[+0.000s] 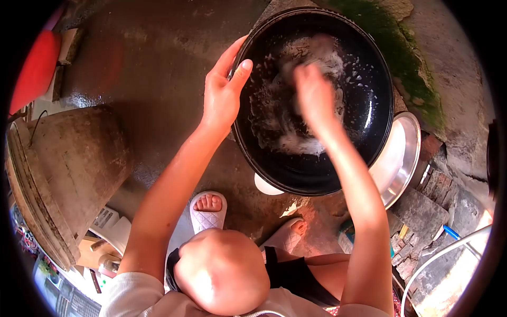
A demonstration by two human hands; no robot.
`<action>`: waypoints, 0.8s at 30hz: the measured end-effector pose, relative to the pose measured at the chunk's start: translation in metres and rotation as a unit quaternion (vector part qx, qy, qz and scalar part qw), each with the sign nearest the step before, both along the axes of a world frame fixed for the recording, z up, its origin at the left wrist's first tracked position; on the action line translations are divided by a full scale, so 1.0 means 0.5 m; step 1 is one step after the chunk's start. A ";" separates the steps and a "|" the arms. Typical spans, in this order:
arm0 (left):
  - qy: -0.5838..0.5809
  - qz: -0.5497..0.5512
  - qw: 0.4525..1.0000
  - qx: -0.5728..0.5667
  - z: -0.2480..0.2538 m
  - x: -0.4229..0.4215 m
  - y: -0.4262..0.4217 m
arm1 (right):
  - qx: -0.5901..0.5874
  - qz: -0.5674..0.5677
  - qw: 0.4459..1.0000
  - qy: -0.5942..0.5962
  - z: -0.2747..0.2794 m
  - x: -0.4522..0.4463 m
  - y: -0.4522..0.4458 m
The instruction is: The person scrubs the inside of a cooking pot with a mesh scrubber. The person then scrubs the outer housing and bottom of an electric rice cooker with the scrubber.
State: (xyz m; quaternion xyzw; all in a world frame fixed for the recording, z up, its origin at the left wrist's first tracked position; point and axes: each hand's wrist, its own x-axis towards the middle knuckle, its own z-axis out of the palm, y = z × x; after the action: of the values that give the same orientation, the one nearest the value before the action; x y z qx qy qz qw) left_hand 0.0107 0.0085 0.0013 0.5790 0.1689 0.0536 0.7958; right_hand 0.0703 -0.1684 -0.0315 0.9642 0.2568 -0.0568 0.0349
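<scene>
A large round black pan [364,142] is tilted in front of me, with whitish suds and wet streaks across its inside. My left hand [224,87] grips the pan's left rim, thumb on the near side and fingers behind the edge. Inside the pan, my right hand [315,95] is curled against the soapy surface and blurred by motion. Whatever it holds is hidden by the blur. A reddish smear, perhaps a reflection, shows just above that hand.
A shiny metal basin [411,153] lies partly behind the pan at right. A big worn tub [74,164] stands on the left. Bricks [420,214], a blue-capped item [451,232] and a pale hose [422,269] are at lower right. The ground [169,47] is wet; moss [401,58] grows beyond.
</scene>
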 end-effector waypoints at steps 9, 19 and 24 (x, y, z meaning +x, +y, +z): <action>0.010 0.003 1.000 0.003 -0.005 -0.001 0.001 | 0.106 0.065 0.989 -0.076 -0.028 0.033 -0.036; 0.013 -0.008 1.000 0.002 -0.005 -0.001 0.003 | 0.085 0.046 0.995 -0.007 0.009 -0.011 -0.166; -0.015 0.000 1.000 0.007 -0.014 0.001 0.001 | 0.427 -0.321 0.752 0.385 -0.011 -0.039 -0.288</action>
State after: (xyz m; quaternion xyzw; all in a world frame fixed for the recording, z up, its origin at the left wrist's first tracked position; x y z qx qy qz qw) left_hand 0.0114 0.0088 -0.0058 0.5836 0.1568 0.0637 0.7942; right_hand 0.0507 -0.3123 -0.0372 0.8008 -0.0783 -0.3158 -0.5029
